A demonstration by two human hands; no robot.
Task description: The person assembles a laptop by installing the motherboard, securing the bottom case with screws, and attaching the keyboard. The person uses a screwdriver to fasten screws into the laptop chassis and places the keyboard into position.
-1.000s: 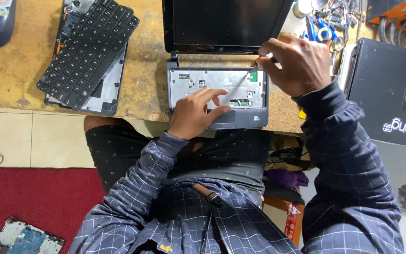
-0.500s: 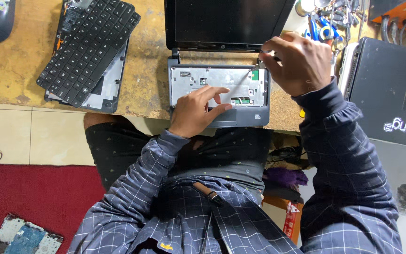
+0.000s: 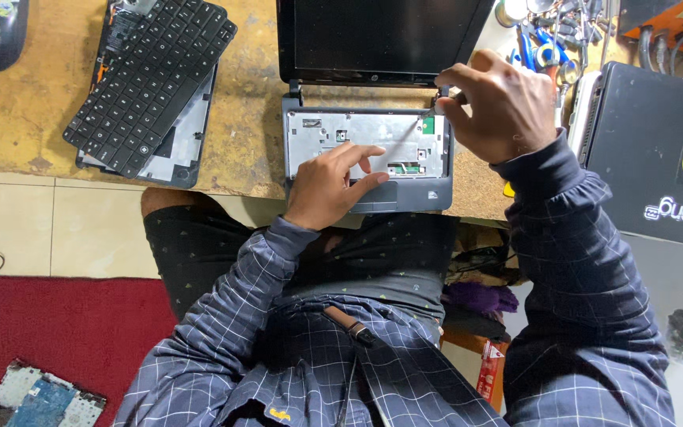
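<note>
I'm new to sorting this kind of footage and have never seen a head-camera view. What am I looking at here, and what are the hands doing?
The camera sits on a person's head and looks straight down, so you see their own arms, lap and a worn wooden table. No machine is involved, only two bare hands. In front of them is a small open laptop with its keyboard taken out, so the grey metal tray inside shows. The left hand rests on that tray and the palm rest. The right hand is at the laptop's right hinge corner, fingers pinched together; whether they hold a tool I cannot tell. To the left lies a loose black keyboard on another laptop part. At the right is a closed black laptop, with small tools behind.
</note>
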